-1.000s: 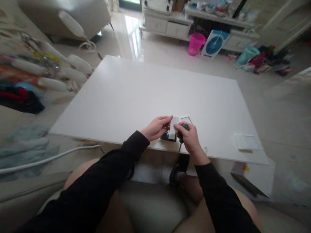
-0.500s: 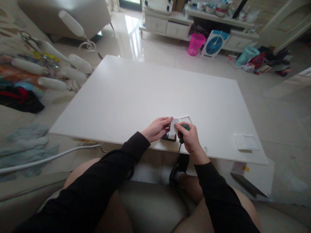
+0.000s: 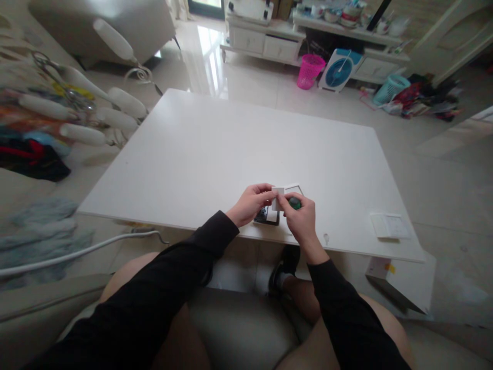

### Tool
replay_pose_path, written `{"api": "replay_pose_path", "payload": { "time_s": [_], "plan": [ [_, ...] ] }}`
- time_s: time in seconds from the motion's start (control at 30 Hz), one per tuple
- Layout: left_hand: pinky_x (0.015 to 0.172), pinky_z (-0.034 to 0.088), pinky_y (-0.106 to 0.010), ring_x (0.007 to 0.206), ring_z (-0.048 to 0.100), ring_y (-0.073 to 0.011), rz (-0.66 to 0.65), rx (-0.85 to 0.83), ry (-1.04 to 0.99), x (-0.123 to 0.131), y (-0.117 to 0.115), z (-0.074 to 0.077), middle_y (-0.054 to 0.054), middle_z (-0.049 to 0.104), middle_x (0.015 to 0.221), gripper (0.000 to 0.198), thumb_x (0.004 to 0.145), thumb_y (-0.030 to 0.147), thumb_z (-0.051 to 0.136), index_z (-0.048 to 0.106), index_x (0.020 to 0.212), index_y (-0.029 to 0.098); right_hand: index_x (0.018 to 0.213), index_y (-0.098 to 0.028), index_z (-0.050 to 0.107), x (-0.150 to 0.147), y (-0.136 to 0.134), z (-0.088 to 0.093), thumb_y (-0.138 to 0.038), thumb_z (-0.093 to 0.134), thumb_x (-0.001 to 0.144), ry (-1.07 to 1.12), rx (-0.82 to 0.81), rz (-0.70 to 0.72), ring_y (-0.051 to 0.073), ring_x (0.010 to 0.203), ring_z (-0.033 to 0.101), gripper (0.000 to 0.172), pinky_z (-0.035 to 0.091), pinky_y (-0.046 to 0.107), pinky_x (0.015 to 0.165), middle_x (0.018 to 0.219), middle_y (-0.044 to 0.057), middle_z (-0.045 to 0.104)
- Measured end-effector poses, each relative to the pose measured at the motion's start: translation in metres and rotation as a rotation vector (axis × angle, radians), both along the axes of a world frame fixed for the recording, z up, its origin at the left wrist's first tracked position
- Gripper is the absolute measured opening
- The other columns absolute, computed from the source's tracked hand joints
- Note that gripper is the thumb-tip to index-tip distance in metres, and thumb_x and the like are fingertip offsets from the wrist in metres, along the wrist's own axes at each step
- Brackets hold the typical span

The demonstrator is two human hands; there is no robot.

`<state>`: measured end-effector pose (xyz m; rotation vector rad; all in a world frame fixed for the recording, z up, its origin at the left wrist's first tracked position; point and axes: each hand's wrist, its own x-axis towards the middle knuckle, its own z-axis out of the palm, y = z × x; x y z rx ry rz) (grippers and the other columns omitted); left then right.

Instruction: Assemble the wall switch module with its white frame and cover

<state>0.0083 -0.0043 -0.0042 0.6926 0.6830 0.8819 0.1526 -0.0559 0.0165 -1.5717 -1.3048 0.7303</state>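
Observation:
Between my two hands a small white rectangular panel (image 3: pixel 276 204) is held up over the table's near edge. My left hand (image 3: pixel 254 202) pinches its left side with thumb and fingers. On its right side, the thumb and fingertips of my right hand (image 3: pixel 301 216) touch it, while the same palm keeps a green-and-black screwdriver handle (image 3: pixel 295 203). The screwdriver's shaft is hardly visible. Just below the panel, a dark open-backed switch module (image 3: pixel 265 217) lies on the table, partly covered by my left fingers. Behind my right hand lies a white square frame (image 3: pixel 296 188), partly hidden.
The white table (image 3: pixel 215 149) reaches away from me. At its right lies another white switch-like piece (image 3: pixel 390 226), and a small clear bit (image 3: pixel 326 238) lies near the front edge. White curved lamp arms (image 3: pixel 115 118) overhang the left side. A pink basket (image 3: pixel 309 71) stands on the floor beyond.
The white panel has turned slightly and my left thumb now lies across its face. The screwdriver has tipped, so its shaft, which pointed down before, hardly shows.

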Motion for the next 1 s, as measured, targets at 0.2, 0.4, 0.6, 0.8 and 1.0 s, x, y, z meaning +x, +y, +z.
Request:
{"api": "replay_pose_path", "payload": {
  "time_s": [0.2,0.4,0.6,0.8,1.0],
  "plan": [
    [0.071,0.046,-0.024,0.070,0.060,-0.0082,0.004,0.013,0.011,0.0011,0.0007,-0.0008,0.000,0.067,0.078,0.031,0.066,0.029,0.089,0.068,0.081,0.013,0.069,-0.019,0.069,-0.0016,-0.0021,0.0027,-0.044,0.072,0.086,-0.035,0.030,-0.001,0.013,0.057,0.052,0.030,0.041,0.027,0.058,0.059,-0.003,0.060],
    [0.070,0.047,-0.025,0.068,0.059,-0.0089,0.002,0.019,-0.015,0.0006,0.0008,0.0039,0.001,0.065,0.074,0.033,0.063,0.031,0.090,0.066,0.078,0.013,0.069,-0.019,0.067,-0.0023,-0.0034,0.0026,-0.042,0.070,0.089,-0.103,0.087,0.010,0.012,0.058,0.050,0.030,0.040,0.026,0.057,0.061,-0.003,0.060],
    [0.069,0.045,-0.025,0.068,0.057,-0.0087,0.031,0.047,0.042,0.0009,0.0015,0.0018,0.001,0.064,0.074,0.023,0.069,0.027,0.084,0.067,0.079,0.013,0.072,-0.021,0.067,-0.0020,-0.0043,0.0002,-0.044,0.067,0.092,-0.160,0.100,0.023,0.014,0.061,0.053,0.030,0.042,0.027,0.061,0.065,-0.001,0.063],
    [0.069,0.045,-0.025,0.068,0.058,-0.0090,0.031,0.062,0.073,-0.0001,0.0019,-0.0006,0.000,0.066,0.077,0.017,0.072,0.023,0.079,0.069,0.082,0.014,0.073,-0.021,0.066,-0.0015,-0.0055,-0.0003,-0.044,0.066,0.093,-0.217,0.118,0.028,0.014,0.061,0.052,0.030,0.042,0.027,0.061,0.065,-0.001,0.063],
    [0.066,0.043,-0.024,0.067,0.057,-0.0083,0.046,0.078,0.093,0.0003,0.0025,-0.0015,0.001,0.064,0.074,0.017,0.072,0.024,0.079,0.069,0.082,0.014,0.072,-0.021,0.065,-0.0007,-0.0057,-0.0003,-0.040,0.066,0.094,-0.234,0.143,0.047,0.013,0.059,0.050,0.029,0.039,0.026,0.060,0.063,-0.003,0.060]
  ]
}}
